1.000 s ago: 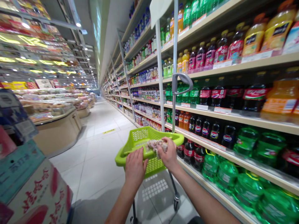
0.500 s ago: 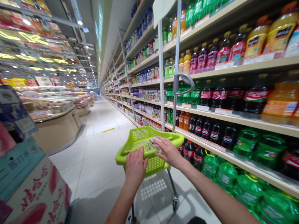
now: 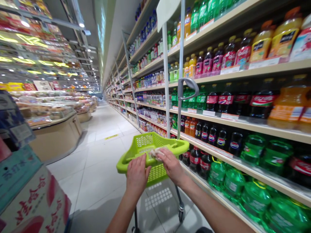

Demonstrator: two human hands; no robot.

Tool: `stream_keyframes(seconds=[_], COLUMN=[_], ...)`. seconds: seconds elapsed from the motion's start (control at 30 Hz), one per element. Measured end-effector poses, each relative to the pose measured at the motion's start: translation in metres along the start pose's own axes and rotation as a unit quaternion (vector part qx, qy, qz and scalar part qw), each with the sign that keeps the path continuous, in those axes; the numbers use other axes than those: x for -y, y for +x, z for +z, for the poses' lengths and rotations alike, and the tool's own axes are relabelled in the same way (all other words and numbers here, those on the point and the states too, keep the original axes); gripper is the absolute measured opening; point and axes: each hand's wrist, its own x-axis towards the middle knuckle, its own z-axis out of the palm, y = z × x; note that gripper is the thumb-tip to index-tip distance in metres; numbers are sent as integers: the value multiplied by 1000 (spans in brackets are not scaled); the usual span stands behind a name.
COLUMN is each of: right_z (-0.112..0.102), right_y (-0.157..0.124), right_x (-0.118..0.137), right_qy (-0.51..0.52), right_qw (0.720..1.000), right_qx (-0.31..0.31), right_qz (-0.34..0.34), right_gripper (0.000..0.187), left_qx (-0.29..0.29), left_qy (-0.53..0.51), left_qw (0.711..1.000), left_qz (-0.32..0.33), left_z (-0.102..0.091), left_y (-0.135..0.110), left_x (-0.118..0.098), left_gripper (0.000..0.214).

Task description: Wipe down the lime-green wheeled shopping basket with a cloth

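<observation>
A lime-green basket (image 3: pixel 126 160) stands on a wheeled frame in the aisle, its tall grey handle (image 3: pixel 181 87) rising at the right. My left hand (image 3: pixel 137 174) is closed on the basket's near rim. My right hand (image 3: pixel 171 163) lies over a pale crumpled packet (image 3: pixel 155 151) and presses it onto the rim at the basket's near right corner; its fingers are curled on the packet.
Shelves of soft-drink bottles (image 3: pixel 225 97) run along the right, with large green bottles (image 3: pixel 252 184) at floor level. Cardboard boxes (image 3: pixel 29 200) are stacked at the near left. Round display counters (image 3: pixel 55 136) stand further left. The tiled aisle (image 3: pixel 107 129) runs ahead.
My right hand has lowered the packet from above the rim into the basket's near right corner. The view has shifted slightly; my left hand stays on the rim.
</observation>
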Motion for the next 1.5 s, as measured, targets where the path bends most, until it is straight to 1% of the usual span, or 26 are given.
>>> stream_keyframes(seconds=[0.07,0.1,0.17,0.2,0.23,0.27,0.3,0.4,0.47,0.53,0.57,0.63,0.67,0.7,0.73,0.87,0.93,1.0,1.07,1.13,1.2,1.23,1.3,1.37,1.43,1.5], right_z=[-14,-24,-43,-48,-50,-48,-41,-11,1,-1,-6,-18,-21,-20,-16,22,30,24,10,1,4,10,27,38,35,20], right_y=[-2,-5,-9,-10,-11,-11,-11,-8,-5,-6,-7,-11,-12,-14,-14,-15,-15,-17,-19,-21,-23,-24,-29,-34,-41,-46], right_x=[-27,-46,-81,-91,-95,-90,-79,-28,-6,-10,-19,-38,-43,-42,-36,19,29,17,-6,-20,-12,-1,23,37,30,6], right_qy=[-17,-34,-75,-90,-98,-96,-84,-25,3,2,-11,-45,-57,-60,-53,10,17,5,-21,-51,-58,-49,-22,-10,-20,-38], right_qw=[999,997,986,979,975,975,978,994,998,999,998,991,986,983,984,998,998,998,995,987,984,988,996,998,998,996], right_qx=[4,-2,-35,-53,-67,-71,-66,-38,-19,-19,-30,-70,-88,-98,-100,-63,-53,-65,-96,-132,-139,-124,-79,-53,-50,-74], right_qz=[34,66,142,172,189,190,177,103,55,39,52,107,132,144,139,23,-13,-9,29,78,94,79,22,-19,-19,7], right_gripper=[38,36,34,33,33,33,34,40,42,42,41,40,40,40,40,40,39,37,38,40,44,45,45,42,38,37], left_qx=[-1,-1,-1,-2,-5,-9,-13,-16,-12,-8,-7,-6,-6,-6,-7,2,13,13,9,14,20,20,20,25,31,31], left_qy=[3,3,3,2,2,3,3,5,9,11,11,6,2,-3,-7,-19,-20,-6,10,9,1,-2,-7,-12,-18,-22], left_qw=[1000,1000,1000,1000,1000,1000,1000,1000,1000,1000,1000,1000,1000,1000,1000,1000,1000,1000,999,997,997,998,998,999,999,999], left_qz=[6,7,9,7,4,1,-1,-3,-2,-1,0,2,2,-1,-4,-10,0,-18,-50,-69,-68,-67,-57,-41,-34,-35], left_z=[-1,-1,-1,0,0,1,2,4,4,4,3,4,4,5,5,6,3,0,-3,-4,-3,-3,-3,-3,-4,-5], left_y=[-1,-1,-2,-2,-2,-2,-2,0,0,0,-1,-1,-1,0,1,4,3,0,-3,-7,-8,-8,-9,-9,-10,-10], left_x=[7,11,15,17,17,16,15,12,11,12,13,13,12,11,9,2,5,13,22,29,30,29,27,26,26,26], left_gripper=[40,40,40,40,40,40,40,40,41,41,41,41,41,41,41,41,42,42,43,43,43,43,43,43,43,42])
